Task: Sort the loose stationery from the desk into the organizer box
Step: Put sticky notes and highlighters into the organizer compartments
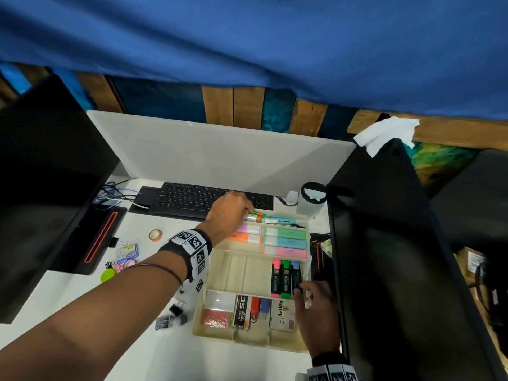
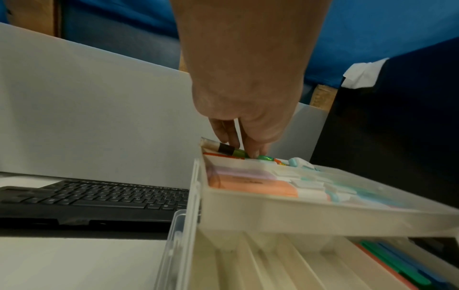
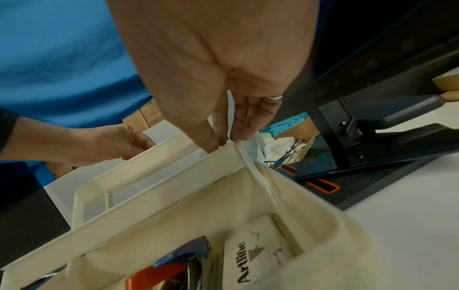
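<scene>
- Where the organizer box (image 1: 254, 335) sits on the white desk (image 1: 132, 342), just near of the black keyboard (image 1: 192, 200), we see its raised upper tray (image 2: 285, 213) standing over the lower compartments.
- We see our left hand (image 1: 229, 215) reaching into the far strip of that tray, its fingertips (image 2: 255, 153) pinching a green-and-white glue stick (image 1: 255, 216) that lies lengthwise there; a pale blue correction tape (image 1: 280, 220) lies just right of it.
- Near of that strip, we count pastel highlighters (image 1: 286, 242) lying side by side in purple, orange, green, blue and pink.
- We see our right hand (image 1: 316, 312) at the box's right edge, thumb and fingers pinching a thin white plastic strip (image 3: 255, 176) on the rim.
- Beside that hand, three dark markers (image 1: 286, 276) with pink, green and blue caps lie in the right part of the middle row.
- Across the near row, we make out a pinkish packet (image 1: 217, 317), a black staples box (image 1: 242, 312), a red-and-blue stapler (image 3: 174, 268) and a white Artline box (image 1: 283, 314).
- Left of the box, loose items lie on the desk: black binder clips (image 1: 176, 312), a roll of orange tape (image 1: 155, 234), a small staples pack (image 1: 127, 252), a green disc (image 1: 107, 275) and paper clips (image 1: 115, 266).
- Farther out, we see dark monitors (image 1: 46, 188) on both sides, a white cup (image 1: 312, 199) to the far right, and a blue cloth (image 1: 247, 37) beyond.
</scene>
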`<state>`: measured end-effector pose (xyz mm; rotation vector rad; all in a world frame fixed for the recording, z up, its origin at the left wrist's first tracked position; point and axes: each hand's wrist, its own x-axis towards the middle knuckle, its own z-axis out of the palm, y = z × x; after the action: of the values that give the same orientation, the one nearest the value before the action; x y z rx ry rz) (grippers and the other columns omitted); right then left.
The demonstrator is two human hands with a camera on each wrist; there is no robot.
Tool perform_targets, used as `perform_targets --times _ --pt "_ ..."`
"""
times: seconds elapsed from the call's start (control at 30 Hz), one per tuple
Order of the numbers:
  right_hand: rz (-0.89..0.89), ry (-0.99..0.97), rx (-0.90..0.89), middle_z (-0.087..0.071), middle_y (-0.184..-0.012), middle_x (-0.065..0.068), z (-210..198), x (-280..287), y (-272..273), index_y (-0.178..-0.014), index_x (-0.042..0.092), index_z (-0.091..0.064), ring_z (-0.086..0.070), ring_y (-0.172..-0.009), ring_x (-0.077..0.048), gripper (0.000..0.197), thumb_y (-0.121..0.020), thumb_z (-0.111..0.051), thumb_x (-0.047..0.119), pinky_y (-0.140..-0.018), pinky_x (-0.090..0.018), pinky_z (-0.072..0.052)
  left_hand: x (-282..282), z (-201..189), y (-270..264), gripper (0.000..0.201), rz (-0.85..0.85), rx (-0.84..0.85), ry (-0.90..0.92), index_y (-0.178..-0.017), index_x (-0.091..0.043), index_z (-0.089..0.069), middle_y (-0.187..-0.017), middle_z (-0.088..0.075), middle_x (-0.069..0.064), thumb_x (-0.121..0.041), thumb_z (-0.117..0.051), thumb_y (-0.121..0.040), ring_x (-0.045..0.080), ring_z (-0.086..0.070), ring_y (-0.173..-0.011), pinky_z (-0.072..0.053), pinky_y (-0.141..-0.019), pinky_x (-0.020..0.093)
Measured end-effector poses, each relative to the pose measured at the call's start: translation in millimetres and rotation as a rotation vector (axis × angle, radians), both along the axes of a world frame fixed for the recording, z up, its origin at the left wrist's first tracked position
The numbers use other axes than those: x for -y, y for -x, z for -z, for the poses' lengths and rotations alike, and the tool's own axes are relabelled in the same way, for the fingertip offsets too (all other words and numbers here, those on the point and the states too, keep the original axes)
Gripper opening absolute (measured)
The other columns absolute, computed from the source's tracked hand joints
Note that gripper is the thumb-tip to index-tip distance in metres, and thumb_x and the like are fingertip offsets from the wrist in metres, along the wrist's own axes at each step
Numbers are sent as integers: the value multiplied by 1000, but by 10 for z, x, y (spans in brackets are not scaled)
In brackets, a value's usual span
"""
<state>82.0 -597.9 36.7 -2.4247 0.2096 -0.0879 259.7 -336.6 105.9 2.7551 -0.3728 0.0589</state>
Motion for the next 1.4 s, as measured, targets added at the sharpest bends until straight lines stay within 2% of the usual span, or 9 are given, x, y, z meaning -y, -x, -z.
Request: perform_targets --times 0.17,0.33,0.47,0.6,0.73,0.93,1.03,1.2,1.4 --pt "-99 21 86 -55 -99 12 -219 -157 -48 -93 25 -67 -63 -85 -7 9 -90 -74 20 -74 -24 -53 -166 -24 155 25 18 -25 151 -113 -22 -74 -114 -69 -1 -13 -68 -91 17 -64 -103 -53 -96 34" --pt "-387 -55 126 -57 -90 13 -361 -688 -170 -87 22 -65 -57 -76 -1 13 -91 -73 13 -71 -10 -45 -823 47 654 28 -49 -72 310 -114 -24 -74 -108 -62 -9 -9 -64 -93 6 -62 -92 -49 -87 18" --pt "-682 -115 -9 -58 -91 10 -261 -1420 -96 -93 23 -67 -58 -72 -5 8 -93 -68 15 -70 -22 -50 -1698 251 1300 26 -222 -186 278 -102 -25 -76 -99 -67 -13 -6 -61 -94 -2 -59 -74 -46 -76 18" --pt "-958 -31 -164 -54 -91 6 52 -2240 55 -94 19 -64 -54 -75 -9 7 -89 -69 19 -74 -24 -46 -2517 582 2154 17 -439 -373 211 -87 -23 -72 -86 -72 -12 -28 -56 -89 7 -64 -74 -57 -73 31" --pt "-864 -3 -286 -65 -91 -7 372 -2867 40 -91 12 -65 -63 -84 -25 10 -85 -70 18 -79 -34 -53 -2834 757 2770 17 -522 -505 188 -98 -25 -76 -102 -75 -4 -18 -65 -86 18 -69 -88 -56 -80 32" --pt "-711 28 -314 -69 -86 -2 534 -3287 -245 -85 17 -66 -66 -85 -23 7 -85 -71 20 -79 -35 -57 -2921 1028 3110 15 -586 -551 160 -101 -29 -72 -98 -72 -13 -27 -67 -87 11 -65 -87 -48 -73 24" --pt "-858 16 -290 -68 -92 3 532 -3414 -194 -94 22 -67 -67 -83 -15 10 -86 -74 20 -78 -31 -59 -2952 1048 3101 15 -586 -517 184 -103 -26 -72 -95 -73 -10 -27 -66 -89 12 -65 -82 -50 -72 25" --pt "-1257 87 -246 -48 -121 9 617 -3566 183 -124 28 -66 -57 -107 -11 34 -90 -71 28 -97 -24 -48 -3040 1081 2986 20 -573 -538 180 -110 -25 -69 -101 -71 -9 -29 -68 -89 14 -66 -90 -55 -81 30" --pt "-1146 312 -155 -49 -125 1 750 -3639 350 -121 28 -63 -57 -109 -25 35 -87 -72 24 -90 -41 -56 -3127 1197 3005 23 -501 -591 223 -111 -28 -67 -100 -67 -10 -26 -68 -88 17 -67 -92 -55 -80 28"
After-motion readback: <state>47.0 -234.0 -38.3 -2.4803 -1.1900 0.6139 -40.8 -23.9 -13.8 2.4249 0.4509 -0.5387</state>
